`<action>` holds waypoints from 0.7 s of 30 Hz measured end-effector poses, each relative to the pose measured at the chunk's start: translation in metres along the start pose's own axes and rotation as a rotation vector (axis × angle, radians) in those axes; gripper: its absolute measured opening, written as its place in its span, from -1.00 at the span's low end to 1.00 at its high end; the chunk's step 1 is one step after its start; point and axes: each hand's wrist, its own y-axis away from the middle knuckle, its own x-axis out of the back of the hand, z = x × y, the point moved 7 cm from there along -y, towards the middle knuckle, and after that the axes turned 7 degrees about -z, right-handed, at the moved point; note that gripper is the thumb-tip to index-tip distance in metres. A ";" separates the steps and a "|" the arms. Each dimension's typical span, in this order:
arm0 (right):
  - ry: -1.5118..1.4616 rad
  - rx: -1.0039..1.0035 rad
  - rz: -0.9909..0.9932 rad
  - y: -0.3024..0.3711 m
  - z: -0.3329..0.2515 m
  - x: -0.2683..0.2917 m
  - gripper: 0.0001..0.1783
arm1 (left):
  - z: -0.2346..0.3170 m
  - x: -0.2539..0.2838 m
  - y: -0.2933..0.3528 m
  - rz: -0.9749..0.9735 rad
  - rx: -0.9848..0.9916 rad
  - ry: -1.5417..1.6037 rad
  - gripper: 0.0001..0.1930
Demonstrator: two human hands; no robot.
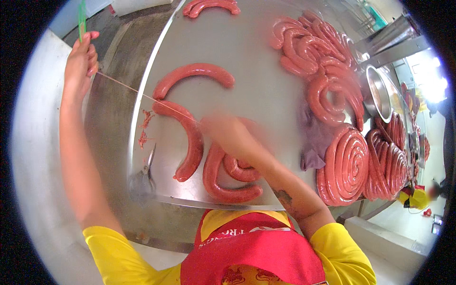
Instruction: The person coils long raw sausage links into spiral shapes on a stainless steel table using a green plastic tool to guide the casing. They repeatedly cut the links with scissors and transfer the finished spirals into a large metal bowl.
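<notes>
My left hand (81, 61) is raised beyond the table's left edge, its fingers closed around a thin string (126, 85) and a slim green thing (82, 19) that sticks up from the fist. Taut, the string crosses down to my right hand (225, 135), which is smeared by motion, so its fingers cannot be made out. Beneath that hand lies a curled raw sausage (228, 192), partly hidden by it. Just left are two separate curved sausages, one bent downward (192, 142) and one arched above it (194, 71).
The metal table (247, 52) also bears a sausage heap (308, 47), a spiral coil (346, 166) and hanging-looking loops (387, 164) at right. A purple cloth (316, 135), a metal bowl (378, 92), scissors (150, 166) and meat scraps (144, 128) lie around. Another sausage (211, 6) is far back.
</notes>
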 end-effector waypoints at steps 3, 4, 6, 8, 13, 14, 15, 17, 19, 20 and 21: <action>-0.110 0.072 -0.033 0.013 -0.019 -0.006 -0.73 | -0.022 0.018 -0.014 0.068 0.017 0.014 -0.72; -0.126 0.110 -0.024 0.014 -0.014 -0.009 -0.73 | -0.030 0.015 -0.018 0.067 0.026 0.033 -0.71; -0.224 0.107 -0.080 0.013 -0.004 -0.013 -0.73 | -0.041 0.012 -0.017 0.071 0.039 0.009 -0.70; -0.390 0.011 -0.205 0.010 -0.010 -0.011 -0.75 | -0.046 0.013 -0.009 0.083 0.055 0.003 -0.69; -0.675 0.040 -0.251 -0.006 0.030 -0.023 -0.77 | -0.027 0.005 0.056 -0.049 0.025 -0.357 -0.59; -0.791 0.052 -0.217 -0.005 0.030 -0.016 -0.78 | -0.039 0.003 0.079 -0.101 0.064 -0.483 -0.58; -0.864 0.072 -0.182 -0.005 0.030 -0.009 -0.78 | -0.059 -0.001 0.107 -0.245 0.154 -0.614 -0.61; -0.966 0.118 -0.134 -0.004 0.021 0.004 -0.78 | -0.089 -0.018 0.179 -0.533 0.360 -0.754 -0.63; -0.778 0.139 -0.112 -0.004 0.004 0.013 -0.78 | -0.125 -0.041 0.253 -0.826 0.565 -0.731 -0.62; -0.604 0.144 -0.090 -0.006 -0.004 0.019 -0.78 | -0.134 -0.059 0.279 -0.889 0.546 -0.562 -0.64; -0.236 0.051 -0.074 -0.007 -0.012 0.023 -0.78 | -0.140 -0.074 0.297 -0.941 0.530 -0.387 -0.65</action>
